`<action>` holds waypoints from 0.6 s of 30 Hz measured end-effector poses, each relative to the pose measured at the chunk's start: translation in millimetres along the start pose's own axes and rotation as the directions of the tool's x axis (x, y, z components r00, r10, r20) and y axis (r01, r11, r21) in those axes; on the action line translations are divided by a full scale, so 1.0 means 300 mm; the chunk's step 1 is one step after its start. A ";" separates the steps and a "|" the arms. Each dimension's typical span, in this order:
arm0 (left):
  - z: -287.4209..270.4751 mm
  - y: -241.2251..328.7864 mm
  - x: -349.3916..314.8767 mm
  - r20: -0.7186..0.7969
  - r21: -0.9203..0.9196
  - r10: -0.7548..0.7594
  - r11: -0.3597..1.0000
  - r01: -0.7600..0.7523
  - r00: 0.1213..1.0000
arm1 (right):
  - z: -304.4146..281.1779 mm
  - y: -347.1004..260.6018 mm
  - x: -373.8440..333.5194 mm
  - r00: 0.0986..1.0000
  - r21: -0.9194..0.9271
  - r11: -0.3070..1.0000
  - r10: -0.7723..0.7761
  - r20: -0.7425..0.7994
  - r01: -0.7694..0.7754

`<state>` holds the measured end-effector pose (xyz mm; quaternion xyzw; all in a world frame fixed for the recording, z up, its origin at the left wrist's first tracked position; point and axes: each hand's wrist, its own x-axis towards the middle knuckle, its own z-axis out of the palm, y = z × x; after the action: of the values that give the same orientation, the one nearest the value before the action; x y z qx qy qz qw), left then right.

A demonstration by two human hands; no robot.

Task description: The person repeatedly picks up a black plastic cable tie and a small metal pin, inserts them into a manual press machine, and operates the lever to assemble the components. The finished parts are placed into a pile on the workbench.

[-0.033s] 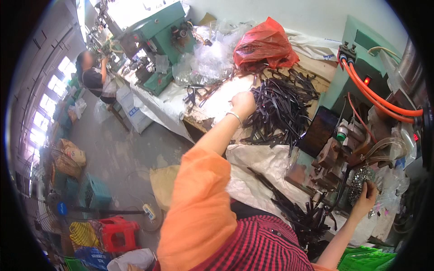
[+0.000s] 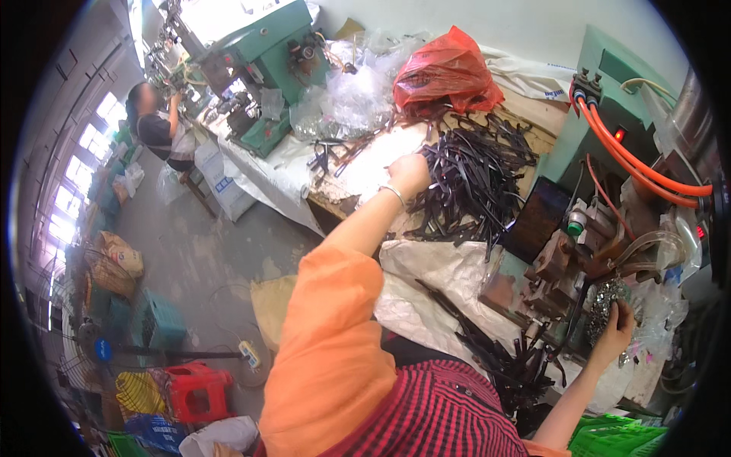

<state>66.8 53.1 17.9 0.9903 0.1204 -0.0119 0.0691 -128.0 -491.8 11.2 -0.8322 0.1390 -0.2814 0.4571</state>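
Note:
My left hand [image 2: 410, 175] is closed at the left edge of a large heap of slim dark strips [image 2: 480, 179], which look like eyeglass temples. What its fingers hold, if anything, is hidden. At the lower right, my right hand [image 2: 614, 335] has its fingertips drawn together at a pile of small shiny metal parts [image 2: 605, 301]; whatever is between them is too small to make out. Between my hands stands a green machine with a rusty metal fixture [image 2: 554, 263]. More dark strips [image 2: 514, 369] lie in front of it, close to my body.
A red plastic bag [image 2: 445, 72] and clear bags [image 2: 354, 95] sit behind the heap. Orange hoses [image 2: 632, 167] arch over the machine on the right. A green crate [image 2: 617, 436] is by my right forearm. Leftward are a red stool [image 2: 198, 392] and a person [image 2: 156, 126] at another machine.

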 end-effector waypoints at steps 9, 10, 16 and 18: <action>0.002 -0.281 -0.224 0.125 -0.592 -0.007 0.802 0.080 0.992 | -0.085 0.045 -0.160 0.982 0.156 0.974 0.175 -0.077 -0.161; -0.011 -0.250 -0.258 0.087 -0.714 0.048 0.700 0.028 0.995 | -0.099 0.024 -0.159 0.986 0.174 0.974 0.158 -0.061 -0.145; -0.128 0.205 -0.408 -0.111 -0.991 0.222 0.051 -0.125 0.969 | 0.074 -0.310 -0.105 0.999 0.232 0.972 -0.038 -0.005 0.038; -0.084 0.279 -0.472 -0.193 -0.980 0.140 0.029 -0.199 0.971 | 0.178 -0.380 -0.094 0.999 0.335 0.941 -0.044 0.014 0.037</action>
<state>-50.4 -57.3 59.9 0.6772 -0.0211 0.1035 0.7282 -121.9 -379.6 74.5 -0.7479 0.0671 -0.3016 0.5875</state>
